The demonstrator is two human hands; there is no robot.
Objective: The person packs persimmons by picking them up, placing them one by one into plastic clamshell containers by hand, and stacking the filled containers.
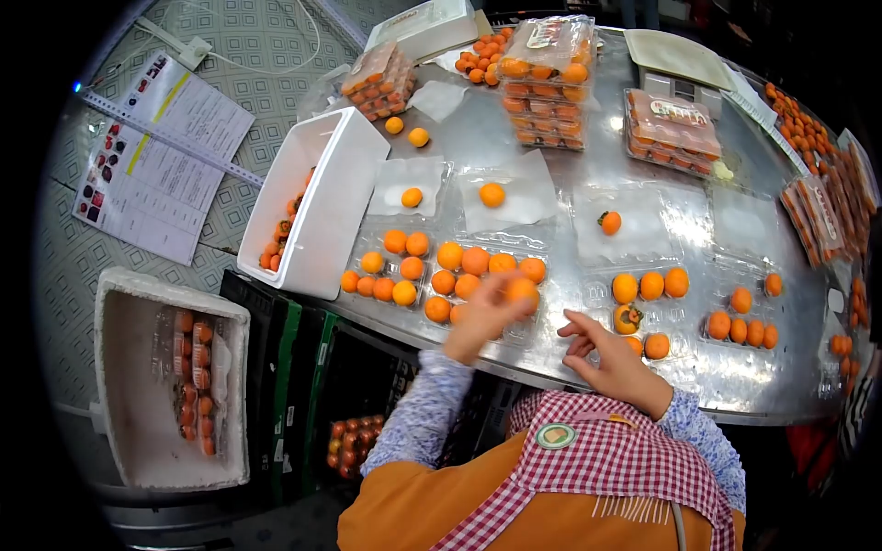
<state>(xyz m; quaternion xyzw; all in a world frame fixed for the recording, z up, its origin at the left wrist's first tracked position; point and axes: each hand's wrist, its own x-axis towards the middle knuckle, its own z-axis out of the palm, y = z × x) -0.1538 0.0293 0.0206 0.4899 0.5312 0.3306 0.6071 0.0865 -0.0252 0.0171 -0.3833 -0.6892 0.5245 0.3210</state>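
Note:
My left hand (482, 321), smeared by motion, is over an open clear plastic clamshell and has a persimmon (522, 292) at its fingertips. Several persimmons (475, 261) sit in rows in that box. Between two boxes is my right hand (611, 360), fingers apart and holding nothing. Beside it, another clamshell contains persimmons (651, 285), one turned with its leafy top (627, 319) showing. Single persimmons rest on the padded lids behind, such as one on the left lid (491, 194) and one on the right lid (610, 222).
Filled clamshells (548, 83) are stacked at the back of the metal table (560, 367). A white foam box (312, 197) is tilted at the left edge. More boxed persimmons (742, 331) are on the right. Below left stands another foam box (115, 386), near dark crates (299, 395).

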